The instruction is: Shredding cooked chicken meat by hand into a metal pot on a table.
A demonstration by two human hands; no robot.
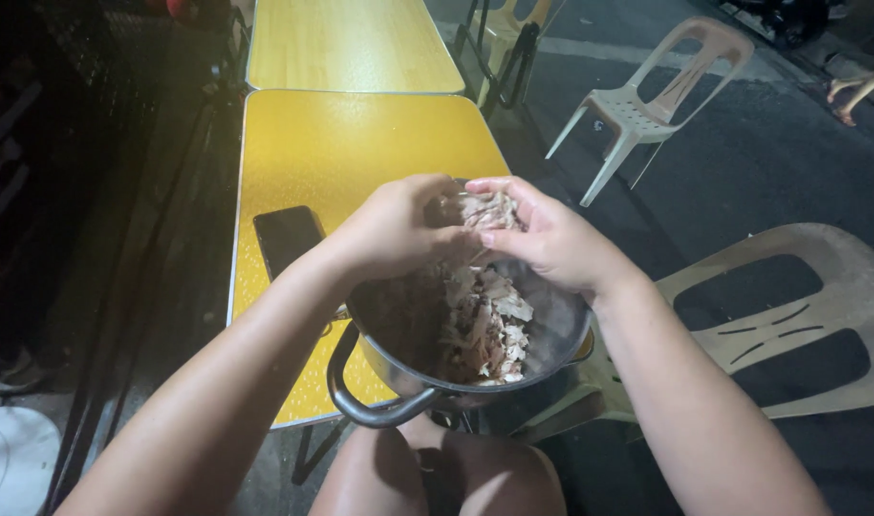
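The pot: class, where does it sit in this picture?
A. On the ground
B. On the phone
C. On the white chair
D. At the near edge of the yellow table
D: the pot rests at the near edge of the yellow table, partly overhanging it, with both hands above it.

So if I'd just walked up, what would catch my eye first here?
Probably the two hands meeting over a metal pot at the centre: the left hand and right hand hold a clump of shredded meat between them, above more shreds in the pot. Next, the bright yellow table under the pot, with a dark phone lying on it at left.
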